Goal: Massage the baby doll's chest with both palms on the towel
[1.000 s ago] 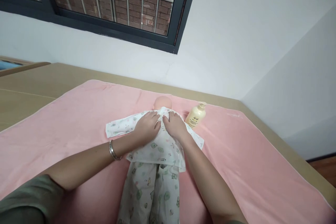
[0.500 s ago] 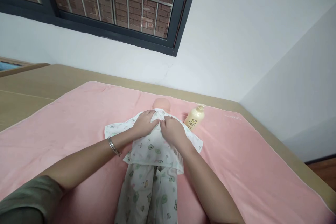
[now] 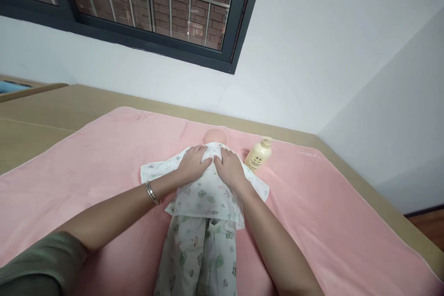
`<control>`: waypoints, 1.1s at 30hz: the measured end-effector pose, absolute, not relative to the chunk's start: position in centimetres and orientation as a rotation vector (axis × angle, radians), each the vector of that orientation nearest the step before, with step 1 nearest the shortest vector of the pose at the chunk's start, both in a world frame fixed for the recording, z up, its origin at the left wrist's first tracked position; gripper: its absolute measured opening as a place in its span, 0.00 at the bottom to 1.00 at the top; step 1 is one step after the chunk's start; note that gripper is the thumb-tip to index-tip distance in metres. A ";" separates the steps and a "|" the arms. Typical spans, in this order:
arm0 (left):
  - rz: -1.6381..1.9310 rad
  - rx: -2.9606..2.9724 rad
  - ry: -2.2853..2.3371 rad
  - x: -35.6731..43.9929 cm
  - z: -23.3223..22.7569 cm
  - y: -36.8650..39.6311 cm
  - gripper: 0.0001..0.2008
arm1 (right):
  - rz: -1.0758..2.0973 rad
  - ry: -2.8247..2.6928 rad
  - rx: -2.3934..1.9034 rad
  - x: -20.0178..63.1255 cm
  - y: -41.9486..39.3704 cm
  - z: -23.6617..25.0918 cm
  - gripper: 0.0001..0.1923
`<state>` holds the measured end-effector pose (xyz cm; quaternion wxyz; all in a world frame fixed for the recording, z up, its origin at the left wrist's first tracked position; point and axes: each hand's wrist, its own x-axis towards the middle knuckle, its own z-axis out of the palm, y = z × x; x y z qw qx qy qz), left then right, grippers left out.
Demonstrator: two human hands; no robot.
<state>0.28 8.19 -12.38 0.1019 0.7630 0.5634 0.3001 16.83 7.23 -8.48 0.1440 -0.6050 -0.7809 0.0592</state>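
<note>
- A cream pump bottle [image 3: 258,156] lying on a pink blanket [image 3: 329,222].
- A wooden surface [image 3: 41,111] underneath.
- A dark-framed barred window [image 3: 156,4] above.

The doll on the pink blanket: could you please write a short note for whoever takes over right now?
Left hand: palm down on the chest of the doll, on the printed top, with a bracelet at the wrist.
Right hand: palm down beside it, thumbs nearly meeting at the top's centre.
Doll: on its back on the pink blanket, head toward the wall.
Lotion bottle: lying by the doll's shoulder on the right-hand side, untouched.
Done: top and printed trousers are on.
Left: probably closing or smoothing the front; any fastening is hidden under the hands.
</note>
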 end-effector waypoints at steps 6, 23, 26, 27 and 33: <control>0.890 2.263 1.672 0.3 -12.3 8.1 0.24 | 0.135 -2.239 -1.757 16.8 7.3 -8.8 0.28; 0.923 2.271 1.645 0.2 -12.8 8.4 0.25 | 0.092 -2.231 -1.752 16.8 7.3 -9.1 0.27; 0.937 2.279 1.635 0.3 -13.0 8.5 0.23 | 0.079 -2.228 -1.734 16.9 7.3 -9.2 0.26; 0.941 2.279 1.635 0.3 -13.0 8.5 0.23 | 0.079 -2.229 -1.729 16.9 7.3 -9.3 0.26; 0.949 2.257 1.655 0.5 -12.8 8.2 0.23 | 0.082 -2.216 -1.738 16.9 7.4 -9.3 0.28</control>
